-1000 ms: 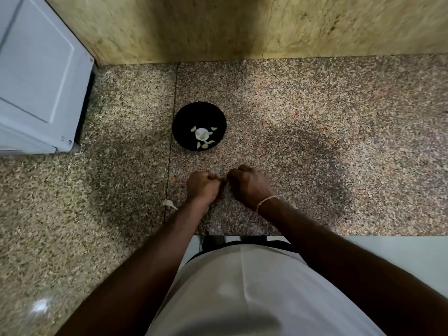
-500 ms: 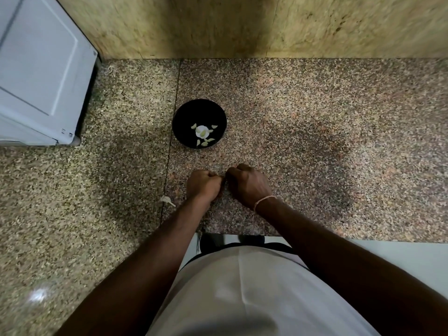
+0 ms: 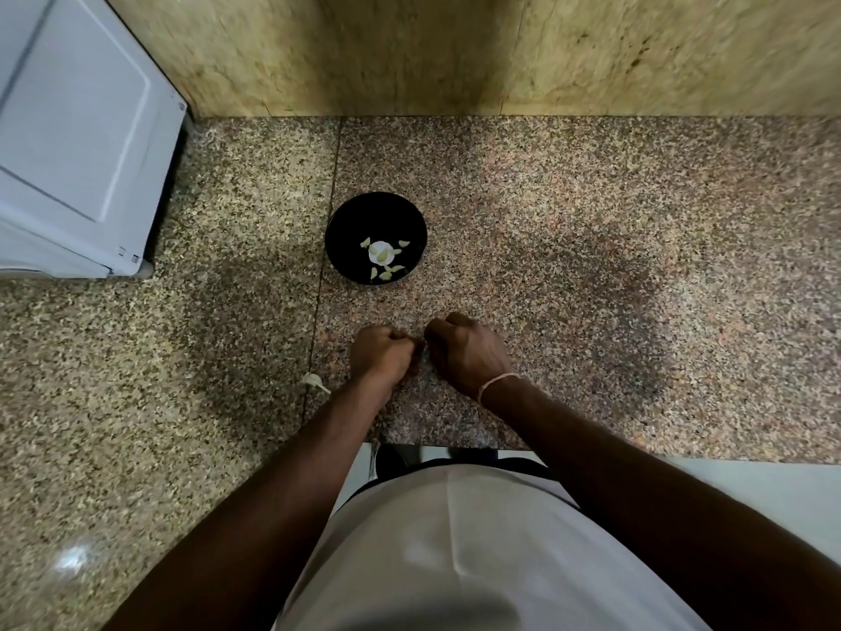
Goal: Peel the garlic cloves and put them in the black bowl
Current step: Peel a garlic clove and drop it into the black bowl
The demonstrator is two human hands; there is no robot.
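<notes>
The black bowl [image 3: 346, 230] stands on the speckled granite counter [image 3: 591, 266] and holds several pale peeled garlic cloves [image 3: 381, 253]. Just in front of it my left hand [image 3: 381, 353] and my right hand [image 3: 468, 352] are both curled into fists with the fingertips meeting. They pinch something small between them, a garlic clove hidden by the fingers. A scrap of white garlic skin [image 3: 315, 383] lies on the counter left of my left wrist.
A white appliance [image 3: 77, 143] stands at the back left. A tan stone wall [image 3: 455, 52] closes off the counter behind the bowl. The counter's front edge [image 3: 455, 448] runs just above my white shirt.
My hands stay together in the same place, working the small thing between the fingertips. The view has shifted slightly; the bowl and skin scrap lie unchanged.
</notes>
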